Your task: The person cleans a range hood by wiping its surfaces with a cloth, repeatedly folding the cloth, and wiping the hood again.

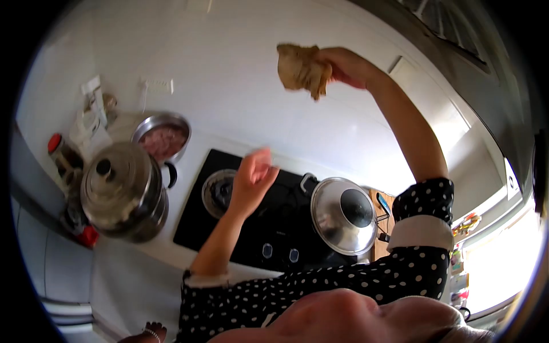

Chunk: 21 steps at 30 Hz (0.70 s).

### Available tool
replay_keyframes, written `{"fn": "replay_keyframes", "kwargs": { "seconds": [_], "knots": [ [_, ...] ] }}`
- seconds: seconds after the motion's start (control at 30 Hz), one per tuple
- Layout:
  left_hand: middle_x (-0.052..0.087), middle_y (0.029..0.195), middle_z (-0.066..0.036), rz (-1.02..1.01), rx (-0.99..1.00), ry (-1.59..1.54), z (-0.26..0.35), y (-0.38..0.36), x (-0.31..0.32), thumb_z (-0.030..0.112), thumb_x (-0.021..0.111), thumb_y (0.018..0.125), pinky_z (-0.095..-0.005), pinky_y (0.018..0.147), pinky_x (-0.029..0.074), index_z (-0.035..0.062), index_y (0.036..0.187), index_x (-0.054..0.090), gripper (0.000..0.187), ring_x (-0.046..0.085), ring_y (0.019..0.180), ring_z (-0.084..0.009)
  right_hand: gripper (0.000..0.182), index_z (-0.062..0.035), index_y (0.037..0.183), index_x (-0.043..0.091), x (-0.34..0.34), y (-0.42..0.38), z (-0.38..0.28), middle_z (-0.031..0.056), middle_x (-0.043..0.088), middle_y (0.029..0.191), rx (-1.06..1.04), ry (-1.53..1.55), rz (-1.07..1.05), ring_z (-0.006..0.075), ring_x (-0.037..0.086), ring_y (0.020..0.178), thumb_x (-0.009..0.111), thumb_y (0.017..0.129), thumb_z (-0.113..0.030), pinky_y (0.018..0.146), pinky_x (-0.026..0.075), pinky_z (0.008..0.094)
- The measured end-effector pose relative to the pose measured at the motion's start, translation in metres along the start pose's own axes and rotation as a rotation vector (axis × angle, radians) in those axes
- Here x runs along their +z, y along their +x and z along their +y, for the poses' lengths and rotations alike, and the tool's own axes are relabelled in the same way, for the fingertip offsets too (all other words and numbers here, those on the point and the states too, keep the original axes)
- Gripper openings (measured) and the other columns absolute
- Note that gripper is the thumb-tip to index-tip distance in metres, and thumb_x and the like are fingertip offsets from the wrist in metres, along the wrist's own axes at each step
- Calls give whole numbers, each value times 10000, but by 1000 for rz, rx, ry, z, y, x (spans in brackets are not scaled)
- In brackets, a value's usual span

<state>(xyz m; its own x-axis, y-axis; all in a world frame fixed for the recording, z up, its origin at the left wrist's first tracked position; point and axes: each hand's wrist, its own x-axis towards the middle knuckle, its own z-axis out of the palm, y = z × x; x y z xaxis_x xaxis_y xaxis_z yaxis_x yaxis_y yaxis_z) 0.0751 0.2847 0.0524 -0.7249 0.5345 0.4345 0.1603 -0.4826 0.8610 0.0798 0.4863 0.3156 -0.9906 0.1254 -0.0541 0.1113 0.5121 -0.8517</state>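
Plainly clamps the brown cloth by its right edge in the right hand, high before the white wall and spreading leftward, with the left hand loosely parted, well apart, above the black stove.

Shot through a single camera worn on the head, looking forward and down over the black cooktop to the white wall behind. Taken wide-angle from close above the wearer's dotted sleeves, with left hand and right hand both in view; bowed toward the edges.
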Motion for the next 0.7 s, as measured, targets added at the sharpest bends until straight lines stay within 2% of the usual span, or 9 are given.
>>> {"fn": "replay_keyframes", "kwargs": {
  "seconds": [0.03, 0.2, 0.3, 0.4, 0.5, 0.53, 0.63, 0.67, 0.7],
  "knots": [
    [529, 1112, -44, 71, 77, -28, 6, 13, 9, 153, 618, 822, -289, 869, 408, 44, 1192, 442, 424, 481, 1043, -127, 291, 16, 1029, 514, 12, -5, 13, 96, 573, 966, 44, 21, -99, 150, 550, 893, 444, 883, -225, 800, 457, 295],
    [518, 1139, -40, -132, -231, -668, 19, 38, 14, 200, 589, 841, -303, 867, 402, 68, 1180, 451, 390, 479, 1037, -115, 329, 37, 1044, 508, 60, -33, 65, 104, 523, 1024, 0, 168, -220, 169, 505, 942, 444, 838, -211, 862, 412, 310],
    [515, 1142, -64, -91, -124, -606, 7, 31, 16, 181, 526, 885, -310, 820, 426, 67, 1189, 451, 333, 512, 1003, -148, 362, 28, 1089, 476, 75, -52, 73, 111, 517, 1032, 12, 342, -230, 176, 494, 977, 459, 853, -247, 891, 391, 318],
    [530, 1089, -61, -43, -179, -482, 10, 31, 15, 192, 554, 869, -300, 768, 439, 61, 1162, 473, 331, 533, 926, -135, 443, 33, 1101, 446, 88, -67, 82, 122, 511, 1052, 23, 413, -202, 176, 490, 997, 589, 817, -277, 896, 380, 321],
    [526, 1049, -69, 288, -62, 6, 21, 27, 20, 222, 605, 834, -285, 743, 437, 55, 1135, 490, 363, 519, 926, -138, 444, 67, 1138, 405, 96, -73, 88, 138, 527, 1026, 44, 285, -136, 186, 520, 966, 610, 814, -158, 872, 403, 305],
    [516, 1029, -77, 444, 105, 268, 19, 24, 21, 245, 649, 795, -269, 753, 426, 46, 1111, 496, 404, 508, 939, -151, 430, 66, 1136, 409, 98, -73, 91, 142, 530, 1023, 41, 290, -87, 185, 525, 958, 601, 818, -150, 862, 409, 302],
    [501, 1068, -89, 295, 474, 506, 31, 10, 26, 237, 657, 784, -265, 762, 421, 46, 1109, 493, 411, 494, 972, -156, 390, 63, 1125, 428, 103, -74, 96, 150, 542, 1008, 26, 315, -26, 181, 538, 932, 582, 828, -137, 830, 426, 293],
    [534, 1035, -86, 240, 494, 590, 37, 5, 33, 201, 652, 787, -258, 768, 426, 27, 1087, 511, 374, 518, 941, -138, 379, 61, 1118, 439, 103, -76, 97, 150, 549, 999, 31, 327, -64, 177, 540, 923, 581, 828, -139, 818, 431, 290],
    [547, 1017, -81, 172, 341, 478, 36, 2, 35, 187, 647, 790, -253, 768, 428, 18, 1077, 517, 357, 526, 927, -130, 368, 58, 1111, 451, 104, -78, 98, 149, 556, 990, 39, 336, -104, 174, 542, 914, 580, 828, -141, 806, 435, 287]
  ]
}}
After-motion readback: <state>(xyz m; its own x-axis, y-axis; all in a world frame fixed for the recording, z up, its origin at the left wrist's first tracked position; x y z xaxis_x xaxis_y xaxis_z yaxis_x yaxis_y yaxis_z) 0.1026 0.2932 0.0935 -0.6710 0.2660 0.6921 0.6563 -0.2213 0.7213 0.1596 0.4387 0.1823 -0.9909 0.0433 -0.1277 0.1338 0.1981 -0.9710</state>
